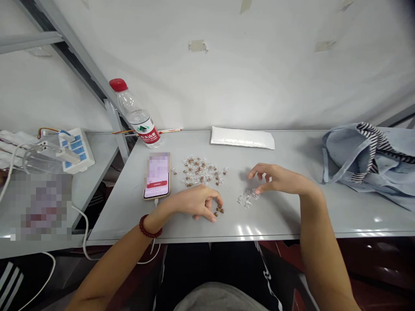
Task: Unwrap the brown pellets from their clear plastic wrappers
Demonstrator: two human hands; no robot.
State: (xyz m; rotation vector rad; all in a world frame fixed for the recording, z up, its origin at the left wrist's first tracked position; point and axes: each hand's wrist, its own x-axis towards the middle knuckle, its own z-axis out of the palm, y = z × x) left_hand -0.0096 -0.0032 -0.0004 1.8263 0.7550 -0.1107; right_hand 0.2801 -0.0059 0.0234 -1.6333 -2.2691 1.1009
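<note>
The left hand [193, 203] rests at 11 o'clock from the body, low over the grey metal tabletop [285, 222], fingers curled and drawn together; whether a piece is pinched cannot be told. A red beaded bracelet [150, 226] is worn on that wrist. Small brown lumps [219, 210] are bunched just beside its fingertips at 12 o'clock. The right hand [278, 179] is held at 1 o'clock, fingers spread apart, nothing gripped, just beside a small cluster of clear crinkled plastic pieces [247, 199]. Only these two small piles lie apart; most pieces are left in a mixed heap of brown lumps and clear plastic [199, 171] farther out at 12 o'clock. A smartphone [157, 176] lies at 11 o'clock, a glossy white packet [242, 138] at 12, a denim tote bag [363, 160] at 2, and a red-capped water bottle [138, 116] at 11.
</note>
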